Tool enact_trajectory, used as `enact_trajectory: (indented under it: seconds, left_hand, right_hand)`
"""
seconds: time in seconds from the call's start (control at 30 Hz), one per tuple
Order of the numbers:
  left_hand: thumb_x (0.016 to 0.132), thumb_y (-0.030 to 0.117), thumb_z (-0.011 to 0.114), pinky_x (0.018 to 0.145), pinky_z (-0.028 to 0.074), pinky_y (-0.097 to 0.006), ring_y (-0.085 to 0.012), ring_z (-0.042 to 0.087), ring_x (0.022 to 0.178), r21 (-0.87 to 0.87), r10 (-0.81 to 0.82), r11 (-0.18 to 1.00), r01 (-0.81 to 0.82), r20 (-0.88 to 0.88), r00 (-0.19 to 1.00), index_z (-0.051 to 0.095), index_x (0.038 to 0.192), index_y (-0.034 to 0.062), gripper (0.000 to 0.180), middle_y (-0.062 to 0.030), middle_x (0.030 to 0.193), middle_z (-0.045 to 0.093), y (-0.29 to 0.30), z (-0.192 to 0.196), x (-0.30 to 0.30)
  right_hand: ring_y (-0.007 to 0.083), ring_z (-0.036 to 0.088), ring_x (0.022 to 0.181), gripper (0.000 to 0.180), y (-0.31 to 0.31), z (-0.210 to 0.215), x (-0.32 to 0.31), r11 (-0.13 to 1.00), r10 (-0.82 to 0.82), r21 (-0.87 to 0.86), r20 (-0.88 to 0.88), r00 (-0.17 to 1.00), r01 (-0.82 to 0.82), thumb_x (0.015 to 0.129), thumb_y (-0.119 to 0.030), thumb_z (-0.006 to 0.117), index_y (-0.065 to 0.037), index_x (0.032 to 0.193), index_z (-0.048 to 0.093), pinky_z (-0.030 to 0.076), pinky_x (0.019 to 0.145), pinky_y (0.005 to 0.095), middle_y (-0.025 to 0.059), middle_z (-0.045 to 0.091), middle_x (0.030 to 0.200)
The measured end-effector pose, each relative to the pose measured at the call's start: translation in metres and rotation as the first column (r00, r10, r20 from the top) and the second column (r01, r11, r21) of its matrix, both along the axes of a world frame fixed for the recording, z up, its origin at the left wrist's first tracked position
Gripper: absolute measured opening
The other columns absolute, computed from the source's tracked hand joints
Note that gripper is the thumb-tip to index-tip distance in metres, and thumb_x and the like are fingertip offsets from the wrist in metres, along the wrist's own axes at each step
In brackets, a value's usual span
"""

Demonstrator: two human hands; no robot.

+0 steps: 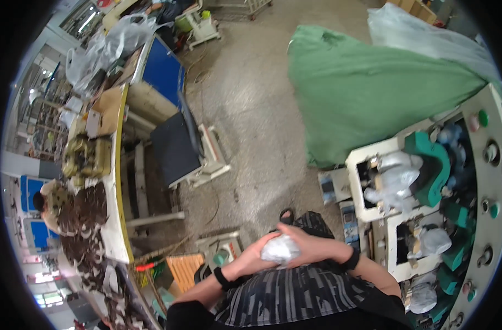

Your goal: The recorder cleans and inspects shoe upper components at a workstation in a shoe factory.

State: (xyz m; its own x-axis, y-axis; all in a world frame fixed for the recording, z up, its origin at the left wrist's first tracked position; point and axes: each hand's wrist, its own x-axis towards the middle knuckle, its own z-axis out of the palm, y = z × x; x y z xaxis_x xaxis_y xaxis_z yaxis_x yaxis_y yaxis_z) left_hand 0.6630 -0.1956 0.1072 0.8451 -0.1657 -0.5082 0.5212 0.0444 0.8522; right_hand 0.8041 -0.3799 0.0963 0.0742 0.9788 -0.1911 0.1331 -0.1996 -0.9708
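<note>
Both hands, the left hand (255, 254) under and the right hand (308, 245) over, close around a white bundle (280, 248) held over the lap, seemingly mid-kneading or wrapping, which next wants a firm two-handed grip toward the machine (426, 220) at right.

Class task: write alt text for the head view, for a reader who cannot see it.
Both hands, left hand and right hand, clasp a crumpled white plastic-wrapped bundle above the lap. To the right stands a white machine with green fittings; beyond lies a large green fabric sack.
</note>
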Motion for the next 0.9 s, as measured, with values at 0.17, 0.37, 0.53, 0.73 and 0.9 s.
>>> enact_trajectory:
  seconds: [0.17,0.37,0.53,0.73,0.9]
  left_hand:
    - [0.069,0.002,0.076,0.099,0.036,-0.034,-0.0224,0.047,0.116,0.0,0.301,0.954,-0.301,-0.02,0.954,-0.001,0.145,0.0061,0.108,-0.0149,0.125,0.047,0.051,-0.003,0.037]
    - [0.082,0.003,0.062,0.099,0.037,-0.036,-0.0262,0.032,0.13,0.097,0.681,0.73,-0.676,-0.019,0.732,0.012,0.145,0.0048,0.081,-0.0152,0.145,0.027,0.097,-0.017,0.12]
    - [0.094,0.022,0.051,0.058,0.045,-0.032,-0.0159,0.054,0.067,0.214,0.645,0.687,-0.694,0.261,0.718,0.049,0.122,0.002,0.035,-0.0083,0.095,0.064,0.112,-0.062,0.171]
    - [0.091,0.023,0.057,0.087,0.045,-0.032,-0.0226,0.058,0.104,0.386,0.359,0.856,-0.343,0.031,0.933,0.05,0.125,0.006,0.039,-0.0164,0.111,0.061,0.121,-0.07,0.244]
    - [0.091,0.026,0.056,0.088,0.045,-0.034,-0.0258,0.058,0.104,0.328,0.388,0.886,-0.327,-0.14,0.911,0.051,0.124,0.0074,0.039,-0.015,0.113,0.061,0.129,-0.102,0.234]
  right_hand:
    - [0.0362,0.047,0.112,0.058,0.088,-0.013,0.072,0.999,0.043,0.023,0.061,0.997,-0.045,0.077,-0.031,0.066,-0.005,0.126,0.048,0.04,0.093,0.0378,0.0184,0.053,0.112]
    - [0.0313,0.05,0.11,0.049,0.167,0.026,0.263,0.97,-0.19,0.215,0.405,0.894,0.109,0.073,-0.024,0.062,-0.011,0.12,0.055,0.044,0.091,0.0359,0.0142,0.053,0.113]
    - [0.0316,0.052,0.107,0.048,0.208,0.098,0.511,0.7,-0.708,0.564,0.628,0.322,0.438,0.073,-0.01,0.061,-0.012,0.12,0.054,0.044,0.091,0.0372,0.0166,0.047,0.122]
    - [0.0358,0.052,0.111,0.048,0.069,-0.04,0.723,0.603,0.099,-0.343,0.928,0.359,0.72,0.076,-0.025,0.062,-0.01,0.121,0.053,0.043,0.091,0.0449,0.0175,0.05,0.128]
    - [0.0329,0.046,0.117,0.05,0.062,-0.157,0.616,0.592,0.028,-0.533,0.763,0.646,0.604,0.089,-0.034,0.043,-0.007,0.132,0.044,0.035,0.1,0.0404,0.0181,0.047,0.131]
